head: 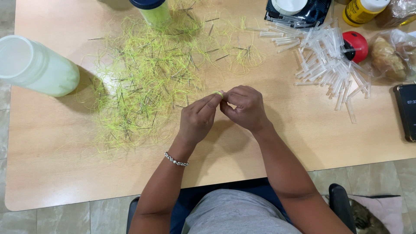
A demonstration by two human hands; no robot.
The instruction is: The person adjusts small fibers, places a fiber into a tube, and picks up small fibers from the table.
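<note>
Fingers [213,100] of both hands pinched on yellow-green thread [219,93]; pale wooden table [56,143]; tiled floor [372,173].

- Pale wood-look table top [56,147], smooth, matt laminate finish.
- Fine yellow-green thread [143,82], fuzzy and tangled, mixed with thin dark metal-looking needles [130,89].
- Small loop of thread [219,93] pinched between left hand [197,119] and right hand [245,108].
- Clear plastic tubes [329,65], glossy.
- Frosted plastic jar [37,67], smooth, translucent.
- Silvery metal chain bracelet [175,160], shiny.
- Red ball-shaped object [359,43], glossy plastic.
</note>
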